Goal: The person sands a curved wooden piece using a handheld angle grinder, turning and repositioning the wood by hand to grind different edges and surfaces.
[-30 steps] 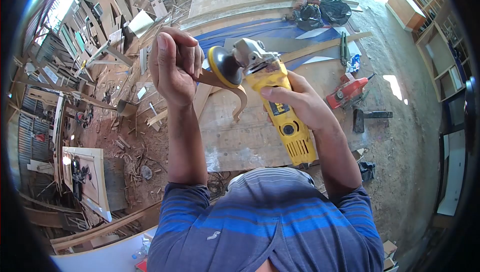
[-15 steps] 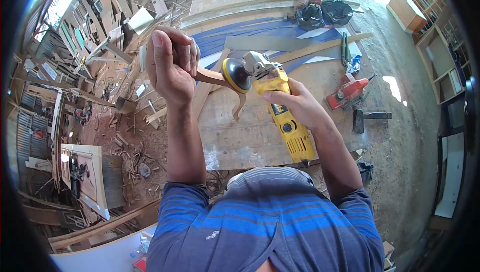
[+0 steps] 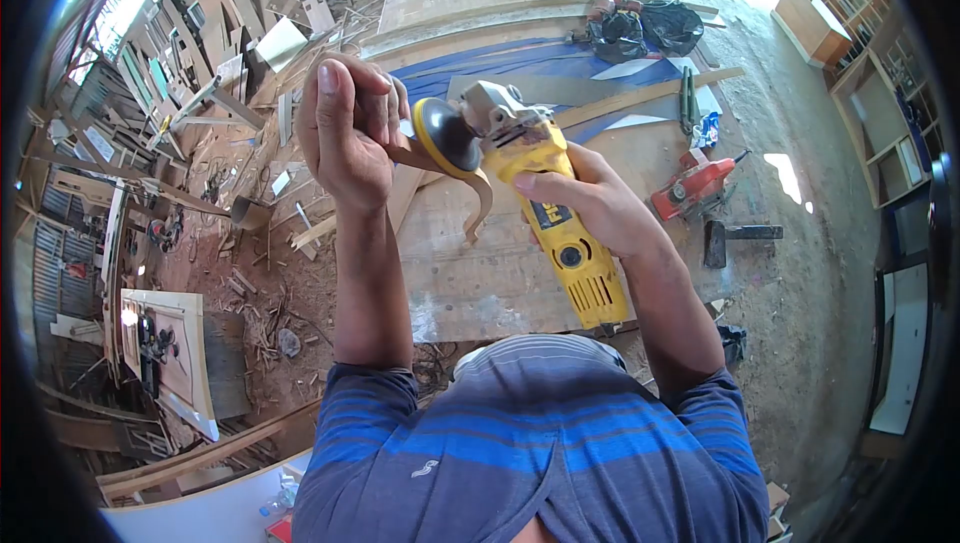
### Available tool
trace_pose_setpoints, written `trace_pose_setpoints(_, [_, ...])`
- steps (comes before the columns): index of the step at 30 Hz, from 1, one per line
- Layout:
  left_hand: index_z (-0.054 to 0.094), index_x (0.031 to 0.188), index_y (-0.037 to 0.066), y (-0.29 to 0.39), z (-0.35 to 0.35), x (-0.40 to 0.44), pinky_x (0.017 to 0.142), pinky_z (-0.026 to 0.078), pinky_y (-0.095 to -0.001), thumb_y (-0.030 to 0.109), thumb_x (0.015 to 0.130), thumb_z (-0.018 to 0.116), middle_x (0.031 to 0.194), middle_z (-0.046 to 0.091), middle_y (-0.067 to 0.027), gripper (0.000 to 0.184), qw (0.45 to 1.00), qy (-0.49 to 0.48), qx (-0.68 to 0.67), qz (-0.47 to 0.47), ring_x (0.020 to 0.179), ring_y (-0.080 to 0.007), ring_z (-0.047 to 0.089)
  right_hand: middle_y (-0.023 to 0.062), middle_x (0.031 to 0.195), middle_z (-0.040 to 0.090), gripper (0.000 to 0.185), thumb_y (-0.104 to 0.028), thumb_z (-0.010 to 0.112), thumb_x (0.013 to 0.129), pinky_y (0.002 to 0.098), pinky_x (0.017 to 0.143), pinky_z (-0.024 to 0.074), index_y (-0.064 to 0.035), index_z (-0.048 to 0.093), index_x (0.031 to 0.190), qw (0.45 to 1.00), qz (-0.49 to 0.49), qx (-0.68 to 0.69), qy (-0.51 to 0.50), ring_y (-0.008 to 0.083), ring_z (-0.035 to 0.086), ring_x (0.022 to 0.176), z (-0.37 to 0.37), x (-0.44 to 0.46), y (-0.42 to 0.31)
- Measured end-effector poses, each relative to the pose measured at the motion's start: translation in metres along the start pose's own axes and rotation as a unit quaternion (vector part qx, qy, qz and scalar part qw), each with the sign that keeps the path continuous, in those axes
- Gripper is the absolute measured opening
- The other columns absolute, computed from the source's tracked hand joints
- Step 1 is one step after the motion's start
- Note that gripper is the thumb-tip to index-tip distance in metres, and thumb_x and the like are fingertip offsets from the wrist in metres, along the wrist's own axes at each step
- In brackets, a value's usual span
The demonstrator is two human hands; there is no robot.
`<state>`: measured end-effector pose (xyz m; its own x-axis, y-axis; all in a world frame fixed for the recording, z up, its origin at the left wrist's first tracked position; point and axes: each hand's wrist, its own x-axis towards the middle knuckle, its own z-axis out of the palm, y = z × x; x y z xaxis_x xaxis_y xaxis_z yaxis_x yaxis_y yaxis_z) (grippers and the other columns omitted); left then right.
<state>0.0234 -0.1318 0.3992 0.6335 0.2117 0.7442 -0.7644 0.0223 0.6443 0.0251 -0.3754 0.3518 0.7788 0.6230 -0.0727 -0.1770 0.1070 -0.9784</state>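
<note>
My left hand (image 3: 350, 138) is closed around one end of a curved brown wooden piece (image 3: 482, 211), raised above the table. The hooked other end of the wood bends down toward me. In my right hand (image 3: 605, 205) is a yellow angle grinder (image 3: 578, 268), gripped around its body with the thumb on top. Its round backing pad (image 3: 448, 137), black with a yellow rim, lies against the wood close to my left fingers. The pad hides part of the wood, and its working face is turned away from me.
On the wooden worktable (image 3: 520, 288) lie a red power tool (image 3: 692, 186), a hammer (image 3: 742, 231), blue sheeting (image 3: 430, 73), wood strips and a black plastic bag (image 3: 672, 27). Scrap wood litters the floor at left. Cabinet frames (image 3: 880, 133) stand at right.
The grinder has shifted left along the wood, bringing its pad nearer my left fingers. My left hand has moved slightly right and still holds the wood.
</note>
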Motion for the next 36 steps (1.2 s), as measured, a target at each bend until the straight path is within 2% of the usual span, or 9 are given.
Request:
trace_pose_setpoints(4, [0.050,0.088,0.008,0.001,0.001,0.000,0.054,0.030,-0.0254,0.041,0.115,0.036,0.055,0.032,0.0049,0.045,1.000,0.001,-0.007,-0.009,0.043,-0.0075,0.024,0.0040,0.092,0.068,0.040,-0.028,0.076,0.096,0.0297,0.064,0.0551,-0.0009,0.063,0.123,1.000,-0.014,0.021,-0.013,0.0131,0.068,0.075,0.011,0.001,-0.008])
trace_pose_setpoints(7, [0.050,0.086,0.008,0.006,-0.001,-0.001,0.055,0.029,-0.0260,0.042,0.115,0.037,0.054,0.030,0.0053,0.046,1.000,0.005,0.002,-0.020,0.043,-0.0074,0.023,0.0036,0.093,0.068,0.039,-0.027,0.077,0.096,0.0298,0.066,0.0552,-0.0009,0.064,0.122,1.000,-0.009,-0.023,0.008,0.0125,0.068,0.077,0.006,0.005,0.002])
trace_pose_setpoints(10, [0.049,0.085,0.009,0.007,-0.002,-0.001,0.055,0.028,-0.0262,0.042,0.114,0.037,0.054,0.030,0.0052,0.046,1.000,0.007,0.001,-0.022,0.044,-0.0073,0.022,0.0060,0.106,0.072,0.045,-0.031,0.077,0.093,0.0310,0.082,0.0524,0.0015,0.069,0.124,0.999,0.026,-0.040,0.020,0.0139,0.066,0.093,-0.002,0.005,0.011])
trace_pose_setpoints(16, [0.050,0.086,0.009,0.008,0.000,0.000,0.055,0.028,-0.0263,0.044,0.114,0.038,0.054,0.030,0.0050,0.046,0.999,0.019,0.017,-0.020,0.044,-0.0077,0.021,0.0052,0.104,0.071,0.046,-0.030,0.077,0.093,0.0303,0.081,0.0516,0.0009,0.069,0.125,0.994,0.072,-0.053,0.064,0.0129,0.065,0.093,-0.018,0.001,0.036])
trace_pose_setpoints(19, [0.056,0.087,0.003,0.002,-0.005,-0.001,0.045,0.032,-0.0222,0.035,0.115,0.038,0.060,0.040,0.0025,0.046,1.000,0.006,-0.023,0.003,0.045,-0.0044,0.031,0.0028,0.094,0.067,0.043,-0.032,0.075,0.095,0.0290,0.069,0.0526,-0.0001,0.066,0.123,0.993,0.068,-0.059,0.076,0.0110,0.066,0.079,-0.019,-0.001,0.038])
trace_pose_setpoints(22, [0.056,0.087,0.003,0.002,-0.002,-0.001,0.045,0.031,-0.0226,0.036,0.115,0.038,0.059,0.038,0.0031,0.047,1.000,0.001,-0.023,-0.004,0.046,-0.0046,0.031,0.0050,0.104,0.071,0.044,-0.028,0.077,0.093,0.0299,0.081,0.0515,0.0010,0.069,0.125,0.998,0.028,-0.009,0.062,0.0127,0.065,0.094,-0.014,0.000,0.032])
trace_pose_setpoints(26, [0.054,0.090,0.008,-0.001,-0.001,0.001,0.052,0.029,-0.0258,0.040,0.115,0.036,0.056,0.033,0.0041,0.045,1.000,-0.003,0.006,-0.011,0.044,-0.0079,0.026,0.0062,0.103,0.073,0.042,-0.027,0.077,0.094,0.0300,0.083,0.0519,0.0010,0.069,0.124,1.000,-0.027,-0.001,-0.004,0.0133,0.066,0.094,-0.003,0.002,0.006])
trace_pose_setpoints(29, [0.056,0.087,0.003,-0.004,-0.006,0.002,0.048,0.030,-0.0249,0.038,0.114,0.040,0.057,0.036,0.0037,0.047,1.000,0.017,-0.025,-0.002,0.046,-0.0064,0.030,0.0043,0.093,0.068,0.039,-0.027,0.076,0.095,0.0298,0.069,0.0543,0.0003,0.065,0.121,0.999,-0.025,-0.027,-0.005,0.0126,0.068,0.079,0.005,0.004,0.000])
trace_pose_setpoints(36, [0.053,0.087,0.007,0.004,-0.006,0.000,0.051,0.029,-0.0255,0.041,0.114,0.038,0.054,0.032,0.0045,0.045,1.000,0.010,-0.012,-0.014,0.044,-0.0073,0.025,0.0058,0.089,0.068,0.045,-0.033,0.077,0.094,0.0302,0.061,0.0558,0.0007,0.063,0.121,0.997,0.048,-0.040,0.044,0.0142,0.069,0.071,-0.015,0.013,0.039])
